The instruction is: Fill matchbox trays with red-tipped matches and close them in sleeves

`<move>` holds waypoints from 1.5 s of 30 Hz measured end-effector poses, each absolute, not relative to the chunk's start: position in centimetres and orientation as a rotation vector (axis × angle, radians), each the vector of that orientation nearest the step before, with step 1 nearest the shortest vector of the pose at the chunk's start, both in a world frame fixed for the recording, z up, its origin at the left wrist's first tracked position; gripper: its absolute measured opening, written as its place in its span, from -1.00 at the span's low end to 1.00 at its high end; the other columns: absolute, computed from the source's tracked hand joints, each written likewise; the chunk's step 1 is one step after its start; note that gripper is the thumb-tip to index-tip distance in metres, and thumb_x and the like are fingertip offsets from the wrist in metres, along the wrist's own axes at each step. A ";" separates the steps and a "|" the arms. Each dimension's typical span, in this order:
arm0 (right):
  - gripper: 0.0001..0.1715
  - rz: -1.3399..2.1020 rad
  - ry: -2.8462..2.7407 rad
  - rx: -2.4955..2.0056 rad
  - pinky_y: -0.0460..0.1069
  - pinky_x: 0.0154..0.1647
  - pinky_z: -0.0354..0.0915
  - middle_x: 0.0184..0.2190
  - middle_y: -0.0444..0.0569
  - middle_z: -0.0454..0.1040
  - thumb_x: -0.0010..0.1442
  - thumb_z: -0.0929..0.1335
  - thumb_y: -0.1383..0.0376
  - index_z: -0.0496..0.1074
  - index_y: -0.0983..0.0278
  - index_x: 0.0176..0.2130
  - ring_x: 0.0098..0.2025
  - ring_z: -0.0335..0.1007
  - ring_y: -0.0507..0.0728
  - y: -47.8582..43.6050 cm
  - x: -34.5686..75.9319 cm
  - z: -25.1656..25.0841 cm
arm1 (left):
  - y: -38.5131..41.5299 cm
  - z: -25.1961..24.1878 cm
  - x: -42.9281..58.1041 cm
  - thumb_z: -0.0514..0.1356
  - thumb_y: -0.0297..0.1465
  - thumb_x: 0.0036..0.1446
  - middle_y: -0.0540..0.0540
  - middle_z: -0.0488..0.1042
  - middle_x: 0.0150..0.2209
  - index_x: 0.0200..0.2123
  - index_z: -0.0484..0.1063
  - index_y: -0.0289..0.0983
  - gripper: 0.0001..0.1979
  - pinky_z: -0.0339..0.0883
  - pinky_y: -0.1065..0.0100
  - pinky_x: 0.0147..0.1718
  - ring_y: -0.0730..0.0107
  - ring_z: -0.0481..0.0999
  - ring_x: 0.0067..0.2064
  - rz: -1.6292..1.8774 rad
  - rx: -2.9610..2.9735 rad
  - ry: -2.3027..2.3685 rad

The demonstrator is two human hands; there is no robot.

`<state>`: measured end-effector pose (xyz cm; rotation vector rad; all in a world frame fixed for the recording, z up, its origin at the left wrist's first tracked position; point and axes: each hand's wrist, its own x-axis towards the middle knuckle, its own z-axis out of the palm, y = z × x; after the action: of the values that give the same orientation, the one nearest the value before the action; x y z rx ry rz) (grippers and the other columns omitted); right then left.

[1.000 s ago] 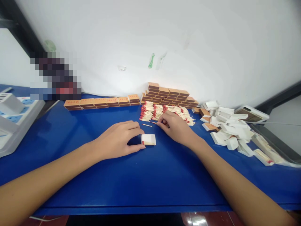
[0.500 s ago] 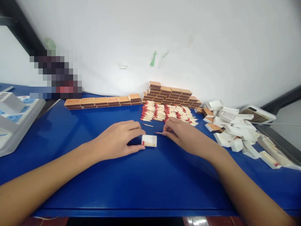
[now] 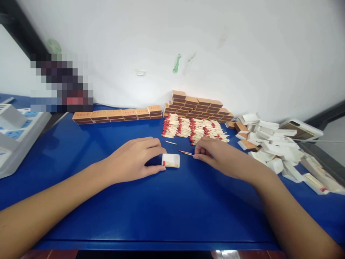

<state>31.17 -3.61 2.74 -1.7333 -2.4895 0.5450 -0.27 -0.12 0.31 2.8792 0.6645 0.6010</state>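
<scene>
My left hand [image 3: 134, 158] rests on the blue table [image 3: 151, 205], thumb and fingers pinching the left end of a small white matchbox tray [image 3: 170, 160] that holds a few red-tipped matches. My right hand [image 3: 215, 156] lies just right of the tray, fingertips pinched on two matches [image 3: 186, 153] that point toward the tray. One loose match [image 3: 170, 142] lies above the tray. A pile of red-tipped matches [image 3: 194, 127] is spread behind my right hand.
Brown matchboxes stand in a row [image 3: 115, 115] and in a stack [image 3: 199, 106] along the white wall. A heap of white empty trays [image 3: 269, 147] lies at the right, a phone [image 3: 300, 130] behind it. A white power strip [image 3: 16, 136] sits at the left edge.
My right hand drew back from the match pile toward the tray, bringing matches with it. My left hand and the tray stayed put.
</scene>
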 end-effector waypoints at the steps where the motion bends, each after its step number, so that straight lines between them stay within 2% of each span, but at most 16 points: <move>1: -0.74 0.562 -2.492 -1.726 0.06 -0.20 0.30 -0.19 0.02 0.53 0.50 0.28 0.18 0.42 0.19 -0.25 -0.22 0.43 0.17 -3.6 31.1 2.8 | -0.1 0.3 -0.3 0.30 -0.25 0.40 -0.13 0.60 -0.06 0.07 0.58 -0.27 -0.72 0.46 0.22 -0.08 0.18 0.62 -0.06 0.601 2.879 0.668; 7: -0.72 0.586 -2.492 -1.702 0.06 -0.22 0.29 -0.22 0.00 0.53 0.49 0.27 0.15 0.42 0.19 -0.25 -0.25 0.42 0.17 -3.6 30.6 2.9 | -0.2 0.4 -0.3 0.29 -0.24 0.41 -0.13 0.61 -0.06 0.07 0.58 -0.25 -0.72 0.47 0.24 -0.09 0.19 0.62 -0.06 0.595 2.878 0.676; 22: -0.83 0.449 -2.458 -1.602 0.03 -0.31 0.29 -0.30 -0.03 0.52 0.41 0.36 0.27 0.46 0.20 -0.28 -0.32 0.41 0.13 -3.5 30.3 2.2 | -0.2 0.5 -0.4 0.29 -0.24 0.41 -0.14 0.60 -0.06 0.08 0.58 -0.25 -0.72 0.46 0.25 -0.10 0.19 0.62 -0.06 0.591 2.869 0.675; 28: -0.88 0.406 -2.435 -1.576 0.02 -0.29 0.28 -0.27 -0.03 0.52 0.42 0.36 0.23 0.47 0.20 -0.20 -0.29 0.41 0.13 -3.4 30.2 2.1 | -0.3 0.7 -0.3 0.31 -0.26 0.40 -0.14 0.59 -0.07 0.07 0.58 -0.27 -0.72 0.46 0.24 -0.10 0.19 0.62 -0.06 0.589 2.867 0.673; 31: -0.86 0.415 -2.439 -1.559 0.03 -0.27 0.28 -0.26 -0.02 0.52 0.43 0.36 0.19 0.48 0.20 -0.16 -0.27 0.42 0.14 -3.3 30.1 2.1 | -0.3 0.8 -0.2 0.30 -0.25 0.40 -0.13 0.60 -0.06 0.07 0.58 -0.25 -0.73 0.46 0.26 -0.11 0.20 0.62 -0.06 0.587 2.866 0.676; 37: -0.79 0.533 -2.428 -1.581 0.01 -0.34 0.26 -0.29 -0.02 0.53 0.48 0.29 0.23 0.48 0.21 -0.19 -0.33 0.40 0.12 -3.1 29.9 1.7 | -0.2 0.5 -0.3 0.29 -0.24 0.41 -0.13 0.60 -0.05 0.08 0.57 -0.24 -0.72 0.46 0.26 -0.09 0.19 0.62 -0.04 0.580 2.862 0.689; 45: -0.82 0.457 -2.406 -1.526 0.02 -0.29 0.26 -0.26 -0.01 0.51 0.49 0.31 0.23 0.44 0.20 -0.20 -0.28 0.40 0.14 -3.4 29.5 2.0 | -0.1 0.4 -0.3 0.29 -0.24 0.40 -0.11 0.60 -0.07 0.07 0.58 -0.22 -0.73 0.44 0.26 -0.13 0.22 0.62 -0.08 0.592 2.851 0.748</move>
<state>29.53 -3.40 1.99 -1.5263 -2.4055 0.4570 -0.34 -0.13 0.44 2.8510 0.7484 0.5917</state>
